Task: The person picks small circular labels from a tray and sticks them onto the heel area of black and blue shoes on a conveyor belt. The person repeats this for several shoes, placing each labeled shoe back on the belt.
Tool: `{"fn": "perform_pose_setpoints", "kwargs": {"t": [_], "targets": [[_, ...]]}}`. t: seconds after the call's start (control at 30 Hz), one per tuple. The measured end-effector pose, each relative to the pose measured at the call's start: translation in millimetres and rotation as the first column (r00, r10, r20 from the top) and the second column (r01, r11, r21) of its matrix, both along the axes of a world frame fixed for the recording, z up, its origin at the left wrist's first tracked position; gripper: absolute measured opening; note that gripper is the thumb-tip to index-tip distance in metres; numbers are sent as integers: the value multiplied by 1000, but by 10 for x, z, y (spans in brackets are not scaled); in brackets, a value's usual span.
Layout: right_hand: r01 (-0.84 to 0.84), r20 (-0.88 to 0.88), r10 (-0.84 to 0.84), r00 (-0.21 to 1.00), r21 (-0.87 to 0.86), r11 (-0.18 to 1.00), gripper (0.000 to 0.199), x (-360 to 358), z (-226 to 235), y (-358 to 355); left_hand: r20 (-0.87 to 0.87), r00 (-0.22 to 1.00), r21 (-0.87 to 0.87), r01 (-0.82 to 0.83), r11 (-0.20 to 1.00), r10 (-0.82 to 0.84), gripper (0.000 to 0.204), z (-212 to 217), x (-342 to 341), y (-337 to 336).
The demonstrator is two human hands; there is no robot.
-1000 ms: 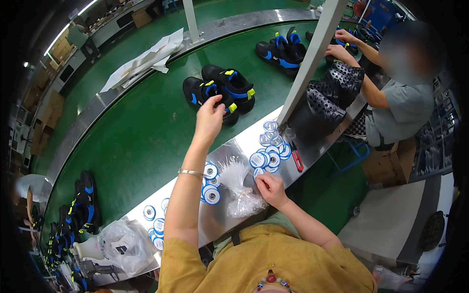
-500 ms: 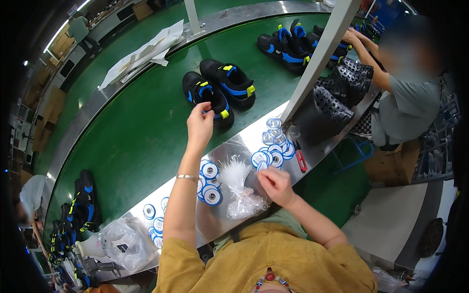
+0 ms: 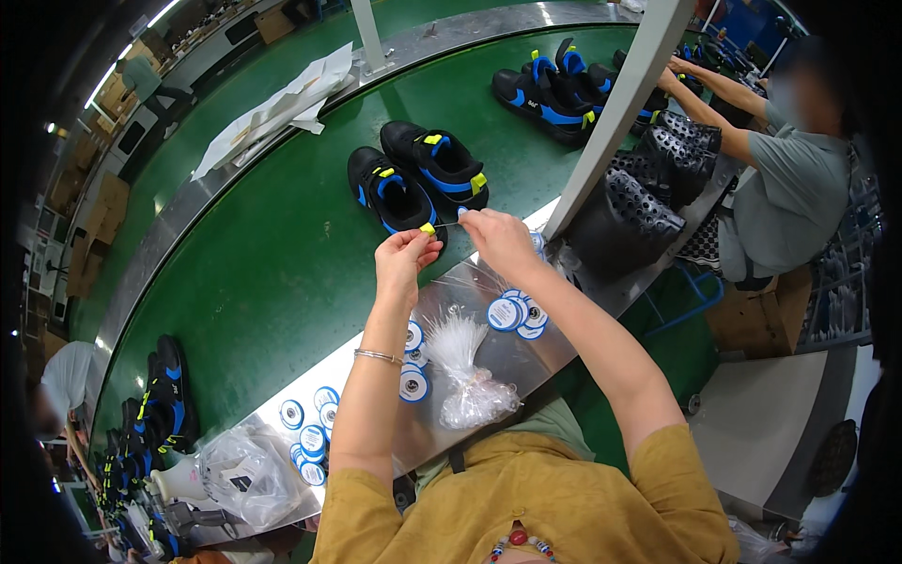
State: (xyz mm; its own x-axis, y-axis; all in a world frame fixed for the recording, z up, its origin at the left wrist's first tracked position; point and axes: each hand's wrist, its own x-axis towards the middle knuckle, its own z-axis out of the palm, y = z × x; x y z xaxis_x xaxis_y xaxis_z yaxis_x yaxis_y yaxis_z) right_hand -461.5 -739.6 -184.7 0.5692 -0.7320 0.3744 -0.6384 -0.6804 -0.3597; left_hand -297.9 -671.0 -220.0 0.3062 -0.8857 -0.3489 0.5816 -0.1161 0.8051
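A pair of black shoes with blue and yellow parts stands on the green surface. At the heel of the nearer shoe (image 3: 376, 180), my left hand (image 3: 402, 268) is closed on the yellow heel tab (image 3: 427, 228). Just right of it, my right hand (image 3: 503, 242) pinches a small round tag (image 3: 461, 212), mostly hidden by the fingers. A thin clear strand runs between tag and heel tab. The farther shoe (image 3: 427, 160) stands beside its mate, untouched. Below my hands lies a bundle of clear plastic tag fasteners (image 3: 456, 338), its lower end in clear wrap (image 3: 477, 404).
Round blue-edged tags lie in piles on the metal ledge, at right (image 3: 512, 315), middle (image 3: 412, 383) and left (image 3: 315, 442). A clear plastic bag (image 3: 249, 479) sits lower left. A white post (image 3: 615, 122) rises at right, near black perforated shoe forms (image 3: 639, 202) and a co-worker (image 3: 794, 188).
My right hand has moved from the tags on the ledge up to the nearer shoe, bringing a tag. My left hand has shifted down from the shoe's opening to its heel tab.
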Motion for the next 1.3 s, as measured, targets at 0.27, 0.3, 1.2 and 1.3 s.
{"fn": "perform_pose_setpoints", "kwargs": {"t": [0.27,0.3,1.2,1.3], "targets": [[-44,-125,40,991,-30,999,11,147,-39,-70,-47,999,1,-6,1000,6,17,-33,55,34],[-59,-144,53,988,-36,998,11,190,-34,-51,-44,999,2,-8,1000,8,17,-32,58,38],[-333,515,-221,828,770,545,12,571,361,91,437,892,-289,16,957,117,6,145,154,146],[-325,506,-262,821,794,514,13,540,293,67,399,909,-297,3,955,121,6,119,184,163]]}}
